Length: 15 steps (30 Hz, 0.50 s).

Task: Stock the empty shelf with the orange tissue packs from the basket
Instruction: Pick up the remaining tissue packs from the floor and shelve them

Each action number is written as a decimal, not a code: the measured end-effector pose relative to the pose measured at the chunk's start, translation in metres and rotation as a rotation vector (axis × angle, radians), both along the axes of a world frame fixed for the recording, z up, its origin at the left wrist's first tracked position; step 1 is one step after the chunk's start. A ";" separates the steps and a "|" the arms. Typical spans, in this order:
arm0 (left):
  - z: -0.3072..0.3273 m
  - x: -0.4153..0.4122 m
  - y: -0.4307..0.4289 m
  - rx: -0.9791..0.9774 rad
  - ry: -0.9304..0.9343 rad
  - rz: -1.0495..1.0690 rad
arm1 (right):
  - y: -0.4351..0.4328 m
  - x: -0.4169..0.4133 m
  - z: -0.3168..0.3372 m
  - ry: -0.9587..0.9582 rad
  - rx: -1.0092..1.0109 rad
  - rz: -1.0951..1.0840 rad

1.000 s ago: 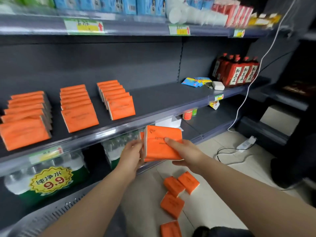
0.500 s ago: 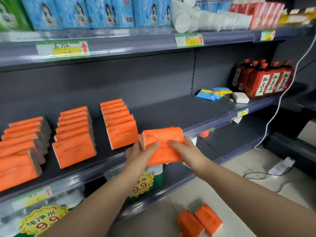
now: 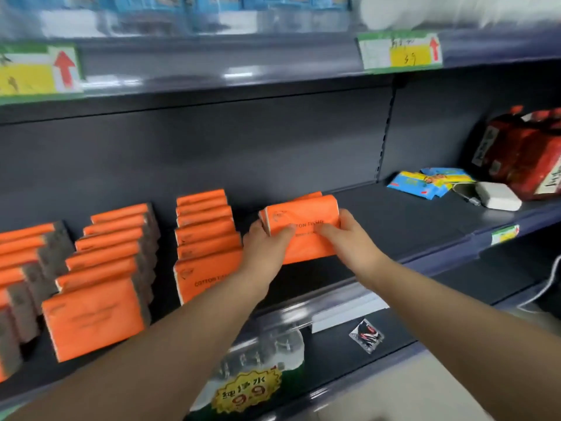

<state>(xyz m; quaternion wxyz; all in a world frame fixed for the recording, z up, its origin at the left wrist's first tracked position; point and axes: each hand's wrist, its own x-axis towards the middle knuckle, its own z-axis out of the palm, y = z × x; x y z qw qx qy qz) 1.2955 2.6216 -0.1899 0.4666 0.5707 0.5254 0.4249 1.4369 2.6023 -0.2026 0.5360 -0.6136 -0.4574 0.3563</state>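
Firmly, I'm gripping a stack of packs (image 3: pixel 306 217) between my left hand (image 3: pixel 267 247) and right hand (image 3: pixel 352 238), holding it over the shelf (image 3: pixel 409 226) just right of the rows (image 3: pixel 206 238).

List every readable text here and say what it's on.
"COTTON TISSUE": held pack.
"COTTON T", rest unclear: front shelf pack.
"纯净水" and "9.9": sticker on water bottles.
Price tags and red bottles: too blurred to read.
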 end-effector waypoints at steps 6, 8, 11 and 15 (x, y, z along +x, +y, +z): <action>-0.008 0.017 0.061 -0.059 0.070 0.072 | 0.062 0.014 -0.008 -0.083 -0.065 0.047; -0.012 0.018 0.079 -0.061 0.103 0.081 | 0.078 0.017 -0.013 -0.125 -0.081 0.055; -0.016 0.017 0.103 -0.053 0.175 0.108 | 0.101 0.018 -0.019 -0.166 -0.090 0.091; -0.020 0.016 0.126 -0.074 0.211 0.092 | 0.125 0.016 -0.027 -0.220 -0.083 0.118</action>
